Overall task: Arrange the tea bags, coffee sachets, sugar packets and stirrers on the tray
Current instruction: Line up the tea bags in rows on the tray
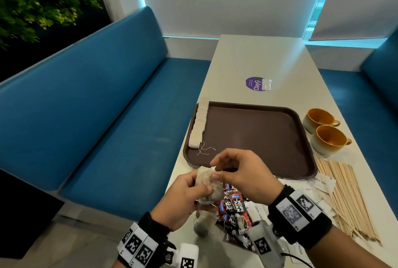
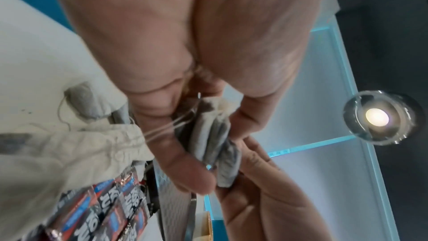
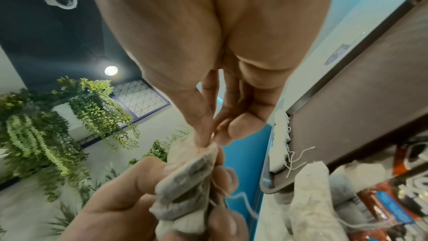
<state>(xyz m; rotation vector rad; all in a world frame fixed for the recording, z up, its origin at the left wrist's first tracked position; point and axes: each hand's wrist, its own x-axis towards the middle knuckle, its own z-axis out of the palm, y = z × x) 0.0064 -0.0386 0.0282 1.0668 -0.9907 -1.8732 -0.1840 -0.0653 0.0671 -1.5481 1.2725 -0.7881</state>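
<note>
My left hand (image 1: 193,192) grips a bunch of grey tea bags (image 1: 207,190) over the table's near left edge; in the left wrist view the tea bags (image 2: 215,146) sit between thumb and fingers. My right hand (image 1: 217,170) pinches the top corner of one bag (image 3: 208,150) from that bunch. A row of white tea bags (image 1: 199,125) lies along the left side of the brown tray (image 1: 258,138), strings trailing. Red and black coffee sachets (image 1: 233,205) lie under my hands. White sugar packets (image 1: 323,182) and wooden stirrers (image 1: 346,194) lie at the right.
Two orange cups (image 1: 323,129) stand right of the tray. A purple sticker (image 1: 255,83) and a small clear packet (image 1: 266,84) lie beyond the tray. Blue benches (image 1: 97,106) flank the table; a loose tea bag (image 1: 201,228) hangs below my left hand.
</note>
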